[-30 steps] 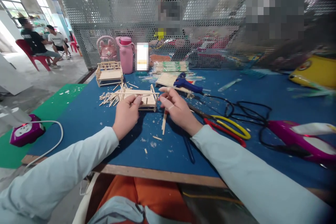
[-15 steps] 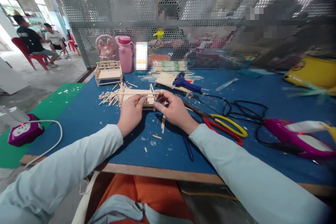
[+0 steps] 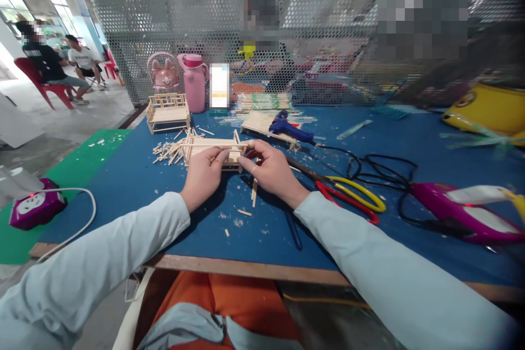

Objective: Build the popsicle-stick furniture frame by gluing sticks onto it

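A miniature bench made of pale wooden sticks (image 3: 200, 145) stands on the table in front of me. One thin wooden stick (image 3: 213, 145) lies level across its near side, between the end posts. My left hand (image 3: 205, 172) is closed in a pinch at the middle of this stick, though its fingertips partly hide the contact. At the right end, my right hand (image 3: 270, 169) grips the stick between thumb and forefinger, beside the bench's right post. Cut stick pieces (image 3: 169, 151) are heaped to the left of the bench.
A finished-looking stick bench (image 3: 168, 114) stands behind. A blue glue gun (image 3: 291, 128) rests on a stick panel (image 3: 258, 123). Scissors with red and yellow handles (image 3: 348, 197) lie right of my hand. Beyond are a pink bottle (image 3: 194, 85), a phone (image 3: 219, 87) and a purple power strip (image 3: 459, 213).
The view has shifted very slightly. Both hands keep the same hold on the stick at the bench.
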### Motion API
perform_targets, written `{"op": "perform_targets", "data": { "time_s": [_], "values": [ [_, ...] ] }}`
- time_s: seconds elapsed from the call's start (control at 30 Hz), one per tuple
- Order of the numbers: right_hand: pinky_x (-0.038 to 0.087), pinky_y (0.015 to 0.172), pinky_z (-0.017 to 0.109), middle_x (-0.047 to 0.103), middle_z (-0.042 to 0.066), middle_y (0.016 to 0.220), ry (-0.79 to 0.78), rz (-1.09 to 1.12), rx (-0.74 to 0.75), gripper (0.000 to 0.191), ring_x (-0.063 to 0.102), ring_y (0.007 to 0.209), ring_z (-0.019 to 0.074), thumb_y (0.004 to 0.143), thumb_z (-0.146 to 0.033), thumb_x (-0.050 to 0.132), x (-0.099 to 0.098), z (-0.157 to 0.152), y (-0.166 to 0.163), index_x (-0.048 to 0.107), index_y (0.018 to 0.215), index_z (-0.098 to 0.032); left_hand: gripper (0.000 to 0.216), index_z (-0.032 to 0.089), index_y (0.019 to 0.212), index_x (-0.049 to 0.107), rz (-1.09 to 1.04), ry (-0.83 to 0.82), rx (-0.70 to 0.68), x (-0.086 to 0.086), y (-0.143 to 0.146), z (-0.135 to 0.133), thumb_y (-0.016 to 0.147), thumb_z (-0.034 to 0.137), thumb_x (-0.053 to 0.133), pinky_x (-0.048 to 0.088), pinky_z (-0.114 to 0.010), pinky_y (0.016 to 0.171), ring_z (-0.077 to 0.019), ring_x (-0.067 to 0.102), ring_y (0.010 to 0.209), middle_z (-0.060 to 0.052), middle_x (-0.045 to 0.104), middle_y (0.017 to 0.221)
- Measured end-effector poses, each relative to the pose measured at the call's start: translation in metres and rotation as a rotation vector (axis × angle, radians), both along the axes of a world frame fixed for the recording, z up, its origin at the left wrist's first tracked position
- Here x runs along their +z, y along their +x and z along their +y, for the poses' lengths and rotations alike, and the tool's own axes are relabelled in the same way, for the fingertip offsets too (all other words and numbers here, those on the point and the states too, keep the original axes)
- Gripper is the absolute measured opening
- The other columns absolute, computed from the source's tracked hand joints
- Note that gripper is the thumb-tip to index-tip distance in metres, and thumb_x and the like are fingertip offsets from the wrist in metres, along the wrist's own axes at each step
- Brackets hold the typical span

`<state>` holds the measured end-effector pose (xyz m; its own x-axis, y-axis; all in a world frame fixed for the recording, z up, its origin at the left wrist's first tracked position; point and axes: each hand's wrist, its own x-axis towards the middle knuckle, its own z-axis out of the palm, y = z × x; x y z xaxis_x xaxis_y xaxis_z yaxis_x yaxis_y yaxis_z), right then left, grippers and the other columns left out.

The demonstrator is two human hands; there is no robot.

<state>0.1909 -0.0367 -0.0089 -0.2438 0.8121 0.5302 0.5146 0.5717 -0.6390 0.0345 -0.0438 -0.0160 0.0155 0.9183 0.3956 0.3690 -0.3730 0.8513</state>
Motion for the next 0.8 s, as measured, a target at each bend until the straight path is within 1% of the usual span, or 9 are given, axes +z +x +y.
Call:
{"op": "perform_targets", "data": {
  "time_s": [0.17,0.3,0.43,0.5,0.6,0.63,0.67,0.7,0.8],
  "values": [
    [0.042,0.065,0.026,0.055,0.0,0.072,0.016,0.026,-0.001,0.009,0.051,0.066,0.0128,0.079,-0.027,0.052,0.002,0.0,0.0,0.056,0.077,-0.019,0.024,0.016,0.072,0.066,0.007,0.014,-0.007,0.0,0.0,-0.001,0.083,0.029,0.049,0.039,-0.023,0.058,-0.0128,0.054,0.06,0.0,0.06,0.057],
    [0.042,0.064,0.026,0.056,0.0,0.073,0.001,0.034,-0.006,0.008,0.051,0.066,0.0124,0.077,-0.025,0.053,0.0,0.002,-0.002,0.056,0.08,-0.018,0.025,0.016,0.069,0.064,-0.013,-0.031,-0.011,0.001,0.001,-0.002,0.083,0.03,0.049,0.035,-0.022,0.049,-0.01,0.044,0.046,0.004,0.047,0.045],
    [0.043,0.057,0.024,0.056,0.0,0.081,-0.054,0.063,-0.01,0.036,0.052,0.062,0.0111,0.069,-0.018,0.057,0.004,0.0,0.002,0.05,0.104,-0.018,0.027,0.015,0.067,0.062,-0.043,-0.061,0.001,0.003,0.0,-0.008,0.083,0.033,0.048,0.032,-0.021,0.046,-0.0082,0.04,0.042,0.005,0.043,0.045],
    [0.043,0.054,0.024,0.056,0.002,0.086,0.005,0.047,-0.084,0.043,0.053,0.063,0.0117,0.067,-0.016,0.055,0.014,-0.009,0.012,0.047,0.109,-0.018,0.025,0.015,0.074,0.063,-0.069,-0.089,0.032,0.005,-0.004,-0.015,0.083,0.033,0.049,0.032,-0.021,0.046,-0.0081,0.039,0.042,0.005,0.044,0.047],
    [0.043,0.059,0.028,0.057,0.005,0.087,0.175,-0.122,-0.385,0.028,0.055,0.071,0.016,0.072,-0.023,0.053,0.029,-0.036,0.036,0.053,0.1,-0.018,0.021,0.015,0.08,0.062,-0.117,-0.106,0.082,0.006,-0.012,-0.029,0.081,0.033,0.05,0.033,-0.021,0.049,-0.0086,0.041,0.048,0.004,0.046,0.054],
    [0.043,0.06,0.03,0.057,0.006,0.086,0.172,-0.247,-0.474,0.021,0.055,0.071,0.0176,0.074,-0.028,0.053,0.032,-0.048,0.045,0.055,0.092,-0.019,0.021,0.016,0.077,0.06,-0.128,-0.092,0.088,0.006,-0.014,-0.034,0.081,0.033,0.05,0.033,-0.021,0.051,-0.0087,0.041,0.051,0.004,0.046,0.056],
    [0.042,0.06,0.031,0.058,0.005,0.08,0.11,-0.382,-0.516,0.016,0.054,0.068,0.0185,0.075,-0.033,0.053,0.033,-0.059,0.054,0.056,0.083,-0.019,0.021,0.016,0.072,0.057,-0.138,-0.077,0.08,0.005,-0.016,-0.039,0.082,0.032,0.048,0.032,-0.02,0.052,-0.0087,0.04,0.053,0.004,0.044,0.057],
    [0.041,0.057,0.032,0.057,0.004,0.074,0.003,-0.525,-0.504,0.019,0.054,0.063,0.0189,0.076,-0.039,0.053,0.032,-0.069,0.062,0.055,0.076,-0.02,0.023,0.017,0.067,0.052,-0.15,-0.068,0.058,0.004,-0.016,-0.044,0.083,0.031,0.045,0.031,-0.02,0.053,-0.0085,0.039,0.054,0.005,0.041,0.057],
    [0.043,0.062,0.035,0.059,0.008,0.076,-0.102,-0.78,-0.504,0.027,0.057,0.069,0.0232,0.08,-0.044,0.048,0.023,-0.089,0.083,0.055,0.076,-0.019,0.03,0.018,0.059,0.036,-0.15,-0.103,-0.074,0.004,-0.012,-0.054,0.086,0.031,0.038,0.027,-0.021,0.051,-0.0079,0.032,0.052,0.006,0.032,0.054]
  ]
}}
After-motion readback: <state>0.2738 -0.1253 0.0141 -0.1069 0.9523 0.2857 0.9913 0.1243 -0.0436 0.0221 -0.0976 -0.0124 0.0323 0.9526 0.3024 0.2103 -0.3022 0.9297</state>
